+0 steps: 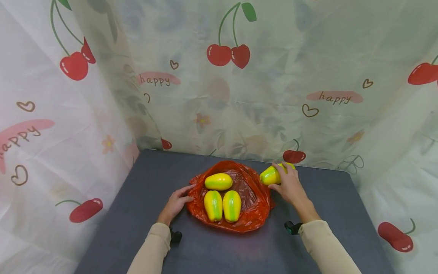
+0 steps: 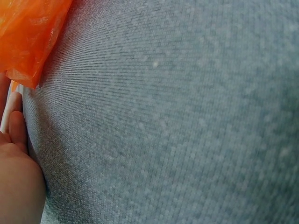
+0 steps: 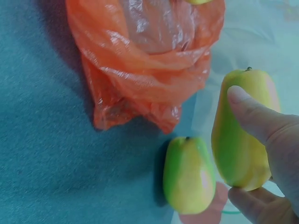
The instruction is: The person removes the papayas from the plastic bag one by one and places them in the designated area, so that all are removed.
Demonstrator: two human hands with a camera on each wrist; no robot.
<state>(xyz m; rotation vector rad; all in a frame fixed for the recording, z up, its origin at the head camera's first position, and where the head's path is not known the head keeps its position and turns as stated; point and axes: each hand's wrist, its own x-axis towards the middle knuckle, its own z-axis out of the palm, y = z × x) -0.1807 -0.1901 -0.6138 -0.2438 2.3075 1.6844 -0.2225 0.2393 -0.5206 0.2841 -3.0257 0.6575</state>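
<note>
A red plastic bag lies with its mouth spread wide, and three yellow-green papayas show inside it. At the bag's left rim, my left hand touches the plastic with fairly straight fingers. In the left wrist view, the fingers are partly cut off below a corner of the bag. My right hand grips a papaya beyond the bag's right rim. Thumb and fingers clasp that papaya in the right wrist view. Beside it another papaya lies on the table, largely hidden from the head view.
The dark grey table carries everything. A pale curtain printed with cherries hangs along its far edge and at both sides. Dark wrist devices sit at the cuffs of both sleeves.
</note>
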